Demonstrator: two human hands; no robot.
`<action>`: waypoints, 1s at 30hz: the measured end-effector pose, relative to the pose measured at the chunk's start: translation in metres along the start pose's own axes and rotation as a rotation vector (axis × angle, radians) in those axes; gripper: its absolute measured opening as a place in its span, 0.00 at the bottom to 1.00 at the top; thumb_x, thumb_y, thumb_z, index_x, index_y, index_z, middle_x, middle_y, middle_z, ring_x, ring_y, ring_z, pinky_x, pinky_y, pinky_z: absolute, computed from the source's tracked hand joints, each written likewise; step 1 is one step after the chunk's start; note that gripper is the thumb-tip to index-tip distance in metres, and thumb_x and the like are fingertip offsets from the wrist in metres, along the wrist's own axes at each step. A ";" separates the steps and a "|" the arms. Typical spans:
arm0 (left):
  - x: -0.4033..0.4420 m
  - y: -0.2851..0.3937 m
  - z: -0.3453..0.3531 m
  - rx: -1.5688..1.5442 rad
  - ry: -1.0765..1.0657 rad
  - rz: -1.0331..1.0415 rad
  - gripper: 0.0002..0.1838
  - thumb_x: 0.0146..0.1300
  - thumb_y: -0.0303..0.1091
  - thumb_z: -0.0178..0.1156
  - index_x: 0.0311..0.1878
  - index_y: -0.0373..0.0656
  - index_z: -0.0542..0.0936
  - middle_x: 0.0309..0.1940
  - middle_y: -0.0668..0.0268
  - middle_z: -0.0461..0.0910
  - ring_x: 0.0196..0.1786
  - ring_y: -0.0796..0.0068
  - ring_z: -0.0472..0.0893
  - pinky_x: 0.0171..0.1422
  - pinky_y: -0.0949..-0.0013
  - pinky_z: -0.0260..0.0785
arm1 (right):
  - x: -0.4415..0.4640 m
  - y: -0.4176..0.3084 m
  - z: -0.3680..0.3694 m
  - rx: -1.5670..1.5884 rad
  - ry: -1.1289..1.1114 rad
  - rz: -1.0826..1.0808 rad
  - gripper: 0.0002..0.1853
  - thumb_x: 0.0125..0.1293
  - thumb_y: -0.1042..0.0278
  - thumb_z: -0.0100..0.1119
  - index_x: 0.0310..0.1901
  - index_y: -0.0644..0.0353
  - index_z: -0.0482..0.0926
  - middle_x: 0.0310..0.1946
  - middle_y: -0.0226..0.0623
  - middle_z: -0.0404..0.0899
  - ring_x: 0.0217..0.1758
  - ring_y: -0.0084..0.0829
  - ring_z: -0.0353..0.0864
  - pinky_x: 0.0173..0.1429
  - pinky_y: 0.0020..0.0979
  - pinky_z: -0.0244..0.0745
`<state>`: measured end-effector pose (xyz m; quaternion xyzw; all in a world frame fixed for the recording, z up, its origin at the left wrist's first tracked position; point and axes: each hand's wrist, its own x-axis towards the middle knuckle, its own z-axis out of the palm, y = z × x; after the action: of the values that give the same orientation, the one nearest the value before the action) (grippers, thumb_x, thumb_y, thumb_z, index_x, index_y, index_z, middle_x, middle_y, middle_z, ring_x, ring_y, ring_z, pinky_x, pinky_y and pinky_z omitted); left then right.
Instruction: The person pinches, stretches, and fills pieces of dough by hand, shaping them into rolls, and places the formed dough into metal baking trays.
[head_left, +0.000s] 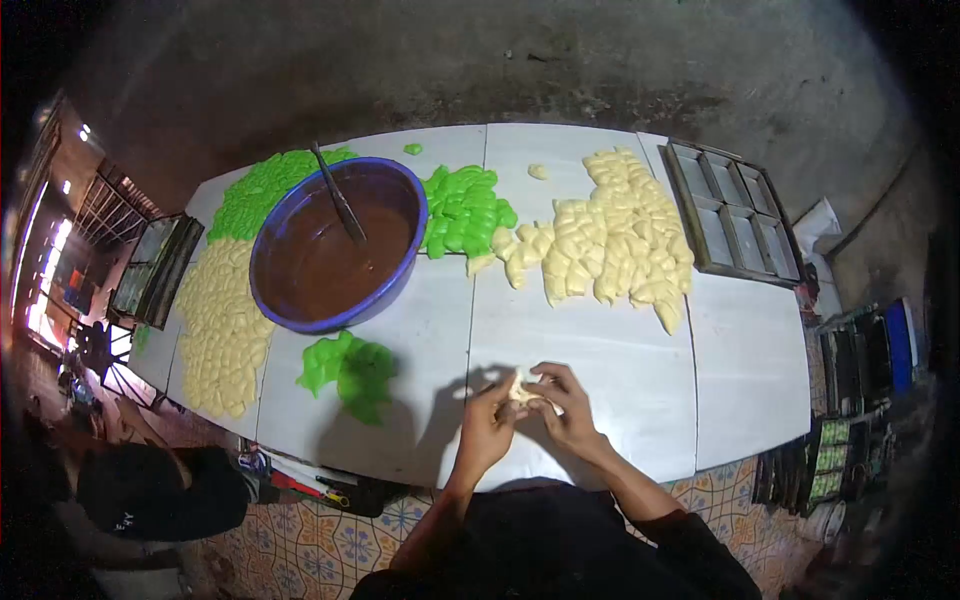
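Dough (225, 335) lies in pale lumps at the desk's (755, 380) left end, green lumps (262, 200) behind; next stands a blue basin (310, 326) of brown mixture (330, 270) with a utensil (343, 205), a green patch (325, 362) before it. Near the front edge, the left hand (487, 428) and right hand (572, 418) hold one small piece (518, 390) between narrowed fingers. Rightward spread more pale lumps (625, 240), then a divided tray (782, 264).
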<state>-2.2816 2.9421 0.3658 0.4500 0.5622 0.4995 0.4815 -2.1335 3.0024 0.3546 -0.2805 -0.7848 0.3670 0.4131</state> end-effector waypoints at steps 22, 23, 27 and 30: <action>-0.014 -0.050 -0.002 0.058 0.323 0.363 0.20 0.50 0.16 0.63 0.48 0.41 0.75 0.46 0.64 0.75 0.49 0.71 0.76 0.54 0.68 0.67 | -0.026 0.019 0.019 0.423 -0.268 0.584 0.28 0.61 0.84 0.54 0.64 0.68 0.64 0.56 0.43 0.74 0.49 0.28 0.77 0.51 0.27 0.73; -0.011 -0.063 -0.015 0.067 0.518 0.277 0.19 0.50 0.16 0.62 0.46 0.40 0.76 0.44 0.65 0.76 0.48 0.71 0.76 0.54 0.69 0.67 | -0.034 0.044 0.031 0.409 -0.261 0.597 0.28 0.61 0.84 0.54 0.64 0.69 0.64 0.57 0.44 0.73 0.52 0.29 0.76 0.54 0.28 0.72; -0.017 -0.136 -0.090 -0.071 1.174 0.166 0.17 0.50 0.13 0.59 0.45 0.37 0.76 0.42 0.61 0.77 0.47 0.66 0.76 0.54 0.66 0.68 | 0.000 0.055 0.054 0.099 -0.214 0.409 0.21 0.61 0.77 0.59 0.57 0.66 0.74 0.47 0.40 0.76 0.47 0.26 0.76 0.52 0.26 0.72; -0.031 -0.114 -0.147 0.387 1.262 -0.095 0.17 0.52 0.18 0.54 0.48 0.37 0.76 0.47 0.55 0.76 0.54 0.55 0.74 0.59 0.58 0.65 | 0.076 0.001 0.100 0.062 -0.317 0.397 0.17 0.62 0.70 0.61 0.52 0.64 0.78 0.30 0.34 0.75 0.35 0.20 0.73 0.44 0.24 0.72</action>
<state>-2.4262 2.8821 0.2602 0.1240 0.8352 0.5358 -0.0085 -2.2566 3.0247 0.3489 -0.3555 -0.7577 0.5041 0.2130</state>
